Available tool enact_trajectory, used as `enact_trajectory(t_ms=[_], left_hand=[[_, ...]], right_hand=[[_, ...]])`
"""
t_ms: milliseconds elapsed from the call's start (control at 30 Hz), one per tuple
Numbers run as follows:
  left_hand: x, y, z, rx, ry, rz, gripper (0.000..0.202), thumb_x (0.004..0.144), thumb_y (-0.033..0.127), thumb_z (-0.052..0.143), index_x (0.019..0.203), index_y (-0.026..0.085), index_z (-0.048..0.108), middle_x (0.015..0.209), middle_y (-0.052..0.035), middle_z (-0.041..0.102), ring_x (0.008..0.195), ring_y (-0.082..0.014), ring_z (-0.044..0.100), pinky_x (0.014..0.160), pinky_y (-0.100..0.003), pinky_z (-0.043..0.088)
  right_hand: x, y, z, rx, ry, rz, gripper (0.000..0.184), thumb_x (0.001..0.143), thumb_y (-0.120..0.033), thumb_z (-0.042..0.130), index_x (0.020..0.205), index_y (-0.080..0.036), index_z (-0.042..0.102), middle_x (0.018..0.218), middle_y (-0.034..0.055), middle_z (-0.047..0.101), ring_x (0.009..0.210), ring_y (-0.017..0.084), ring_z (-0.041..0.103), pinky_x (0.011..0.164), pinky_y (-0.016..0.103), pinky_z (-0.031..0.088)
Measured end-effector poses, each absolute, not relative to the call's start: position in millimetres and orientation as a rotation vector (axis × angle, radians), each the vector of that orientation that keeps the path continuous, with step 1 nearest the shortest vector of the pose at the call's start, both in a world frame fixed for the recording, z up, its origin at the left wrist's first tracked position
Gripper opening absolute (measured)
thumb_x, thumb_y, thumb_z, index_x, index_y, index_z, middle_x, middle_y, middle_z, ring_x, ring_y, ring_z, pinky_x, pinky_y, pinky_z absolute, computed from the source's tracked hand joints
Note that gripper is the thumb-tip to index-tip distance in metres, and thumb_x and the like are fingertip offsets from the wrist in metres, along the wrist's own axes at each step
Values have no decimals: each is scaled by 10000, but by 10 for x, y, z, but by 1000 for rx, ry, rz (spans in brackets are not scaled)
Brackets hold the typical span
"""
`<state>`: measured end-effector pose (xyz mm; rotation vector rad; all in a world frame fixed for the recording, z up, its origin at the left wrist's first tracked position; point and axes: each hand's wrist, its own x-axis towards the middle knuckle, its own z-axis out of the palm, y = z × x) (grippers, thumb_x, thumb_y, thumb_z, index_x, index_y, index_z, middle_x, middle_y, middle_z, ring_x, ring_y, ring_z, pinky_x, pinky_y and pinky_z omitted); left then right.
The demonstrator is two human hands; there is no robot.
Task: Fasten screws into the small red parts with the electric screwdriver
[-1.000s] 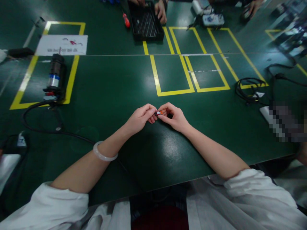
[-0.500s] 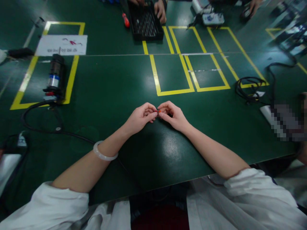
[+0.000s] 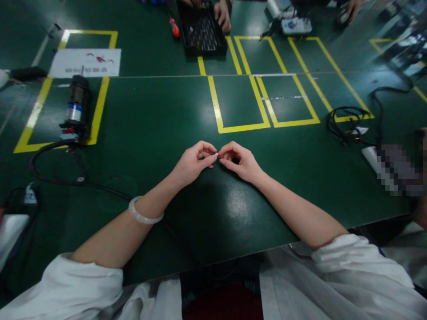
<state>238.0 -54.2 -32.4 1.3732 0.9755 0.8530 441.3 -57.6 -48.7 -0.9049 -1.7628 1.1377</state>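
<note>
Nearest me, at the lower left of the frame, a pale bangle (image 3: 144, 214) circles my left wrist, well clear of the fingers, so I judge it no hindrance to fine work. At the centre, above the bare green tabletop (image 3: 247, 262), lies the small red-and-white part (image 3: 220, 156), between my two hands. My left hand (image 3: 192, 163) pinches its pale end between thumb and fingers; my right hand (image 3: 240, 162) pinches the red-orange end the same way, fingers curled. It is too small for me to tell its exact shape. Handling it well, I think, calls for light, even pressure from both thumbs, with the two ends in line; squeezing harder on one side could tilt it or make it slip. Steady wrists would help too, low over the table, where a dropped piece would not fall far. Farther off, a black cylindrical tool (image 3: 76, 109) lies at the left, and at the top centre another person's hand (image 3: 222, 15) is at a black tray (image 3: 207, 51).
</note>
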Motion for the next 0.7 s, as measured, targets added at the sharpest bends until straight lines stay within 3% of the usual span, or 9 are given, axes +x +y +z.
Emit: enact_trajectory(t_ms=[267, 700], left_hand=[[2365, -540, -352, 1397, 963, 910, 310, 797, 303, 774, 985, 126, 604, 988, -69, 650, 936, -175, 650, 816, -286, 541], [2354, -558, -339, 1438, 1001, 895, 370, 780, 280, 749, 1071, 162, 552, 1100, -84, 629, 1003, -185, 638, 757, -248, 521]], right_hand=[[4407, -563, -499, -964, -1767, 1066, 233, 847, -268, 711, 1033, -207, 584, 921, 12, 672, 741, 127, 624, 665, 277, 490], [4424, -576, -495, -966, -1874, 912, 129, 881, -207, 645, 1002, -215, 601, 959, 22, 657, 770, 141, 633, 733, 315, 519]])
